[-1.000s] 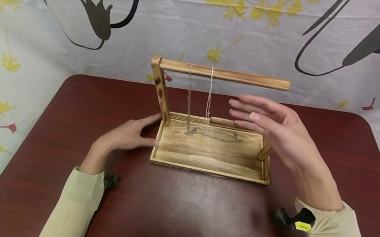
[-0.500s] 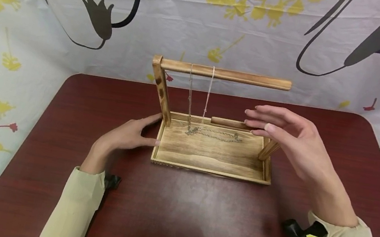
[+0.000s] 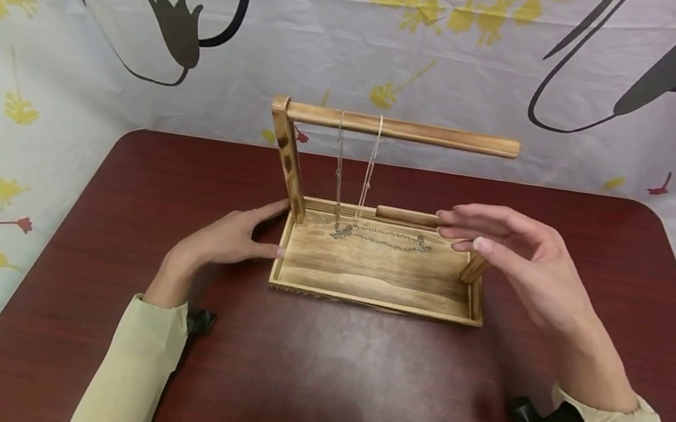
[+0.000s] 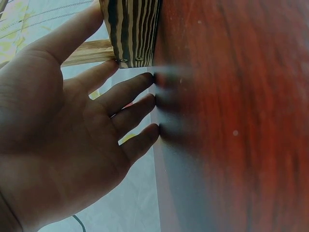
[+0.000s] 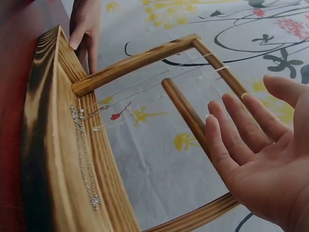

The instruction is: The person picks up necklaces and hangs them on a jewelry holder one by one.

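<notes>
A wooden jewelry stand [image 3: 370,299] has a tray base, a tall left post and a top bar [image 3: 449,138]. One thin necklace [image 3: 338,167] and a paler necklace [image 3: 371,165] hang from that bar. Another chain necklace [image 3: 389,243] lies along the tray floor. My left hand [image 3: 224,239] touches the tray's left end, its thumb and index finger [image 4: 99,77] spread, the other fingertips down at the table. My right hand [image 3: 524,266] hovers by the stand's right side with fingers loosely extended and nothing held. It partly hides the right post [image 3: 475,268] and the shorter bar [image 5: 188,116].
The stand rests on a dark red wooden table [image 3: 310,384] with rounded far corners. Behind the table hangs a pale sheet [image 3: 258,43] with flower prints. A black wrist device [image 3: 544,419] sits at my right cuff.
My right hand has moved right and lower, away from the hanging necklaces. The paler necklace's lower end has swung left. My left hand stays at the tray's end.
</notes>
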`<state>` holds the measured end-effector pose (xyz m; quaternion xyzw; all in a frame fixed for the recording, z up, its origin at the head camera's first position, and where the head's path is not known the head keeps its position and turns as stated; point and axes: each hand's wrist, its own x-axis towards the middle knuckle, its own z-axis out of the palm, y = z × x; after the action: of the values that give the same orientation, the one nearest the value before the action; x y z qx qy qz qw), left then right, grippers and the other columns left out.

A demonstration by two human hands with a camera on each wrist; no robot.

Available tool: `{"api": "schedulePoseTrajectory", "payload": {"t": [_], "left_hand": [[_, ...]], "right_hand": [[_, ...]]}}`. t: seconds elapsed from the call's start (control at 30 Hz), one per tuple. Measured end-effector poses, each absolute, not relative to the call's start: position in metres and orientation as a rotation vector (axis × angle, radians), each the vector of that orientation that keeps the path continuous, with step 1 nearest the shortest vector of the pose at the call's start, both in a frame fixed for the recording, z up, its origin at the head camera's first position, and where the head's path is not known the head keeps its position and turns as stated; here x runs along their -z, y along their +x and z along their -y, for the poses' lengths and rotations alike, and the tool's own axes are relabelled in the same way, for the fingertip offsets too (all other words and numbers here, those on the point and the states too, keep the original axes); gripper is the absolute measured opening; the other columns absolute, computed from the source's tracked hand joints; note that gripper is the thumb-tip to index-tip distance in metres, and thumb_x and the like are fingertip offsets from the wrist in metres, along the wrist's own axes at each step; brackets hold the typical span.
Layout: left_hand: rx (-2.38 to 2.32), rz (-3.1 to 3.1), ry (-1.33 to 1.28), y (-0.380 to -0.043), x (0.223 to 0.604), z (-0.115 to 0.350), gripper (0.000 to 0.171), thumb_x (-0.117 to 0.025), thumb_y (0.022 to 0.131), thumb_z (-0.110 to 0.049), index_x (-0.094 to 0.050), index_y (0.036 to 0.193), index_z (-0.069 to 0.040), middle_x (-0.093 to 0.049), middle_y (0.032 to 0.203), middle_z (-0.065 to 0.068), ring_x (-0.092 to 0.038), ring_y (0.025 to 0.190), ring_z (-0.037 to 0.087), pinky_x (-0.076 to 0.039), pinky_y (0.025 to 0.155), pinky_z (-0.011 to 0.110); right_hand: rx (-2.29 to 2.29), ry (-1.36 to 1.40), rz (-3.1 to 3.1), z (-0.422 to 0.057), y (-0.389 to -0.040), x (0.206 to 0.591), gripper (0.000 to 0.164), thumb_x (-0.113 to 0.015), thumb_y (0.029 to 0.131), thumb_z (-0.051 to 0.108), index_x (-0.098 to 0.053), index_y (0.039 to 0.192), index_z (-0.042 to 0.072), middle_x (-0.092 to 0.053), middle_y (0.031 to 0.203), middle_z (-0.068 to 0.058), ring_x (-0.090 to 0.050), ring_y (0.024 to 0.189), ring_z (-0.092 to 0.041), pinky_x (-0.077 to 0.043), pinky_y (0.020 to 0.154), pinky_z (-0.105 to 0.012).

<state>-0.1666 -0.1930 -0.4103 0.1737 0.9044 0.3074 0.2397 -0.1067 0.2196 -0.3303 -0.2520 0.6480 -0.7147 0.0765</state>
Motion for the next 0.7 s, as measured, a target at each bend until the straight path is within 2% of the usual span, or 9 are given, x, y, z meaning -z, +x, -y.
{"api": "schedulePoseTrajectory", "payload": {"t": [0.17, 0.57, 0.7], "left_hand": [[-0.845, -2.469, 0.477, -0.166, 0.409, 0.193, 0.090, -0.072, 0.089, -0.046, -0.019, 0.160, -0.030, -0.026, 0.162, 0.006, -0.027, 0.146, 0.031, -0.028, 0.114, 0.054], [-0.846, -2.476, 0.478, -0.167, 0.409, 0.192, 0.089, -0.073, 0.089, -0.045, -0.020, 0.160, -0.030, -0.027, 0.162, 0.007, -0.028, 0.146, 0.031, -0.029, 0.114, 0.054], [-0.849, -2.474, 0.469, -0.166, 0.409, 0.192, 0.089, -0.073, 0.089, -0.045, -0.021, 0.160, -0.030, -0.027, 0.162, 0.006, -0.028, 0.146, 0.031, -0.029, 0.113, 0.054]], "right_hand": [[2.064, -0.752, -2.040, -0.218, -0.102, 0.339, 0.038, -0.051, 0.094, -0.017, -0.054, 0.132, -0.013, -0.062, 0.128, -0.025, -0.064, 0.114, -0.035, -0.054, 0.088, -0.032], [1.996, -0.732, -2.110, -0.216, -0.097, 0.350, 0.036, -0.055, 0.094, -0.015, -0.059, 0.129, -0.009, -0.061, 0.125, -0.029, -0.062, 0.116, -0.033, -0.052, 0.094, -0.034], [1.910, -0.647, -2.194, -0.215, -0.097, 0.352, 0.035, -0.058, 0.095, -0.009, -0.063, 0.129, -0.001, -0.063, 0.124, -0.026, -0.062, 0.117, -0.029, -0.051, 0.095, -0.031]]}}
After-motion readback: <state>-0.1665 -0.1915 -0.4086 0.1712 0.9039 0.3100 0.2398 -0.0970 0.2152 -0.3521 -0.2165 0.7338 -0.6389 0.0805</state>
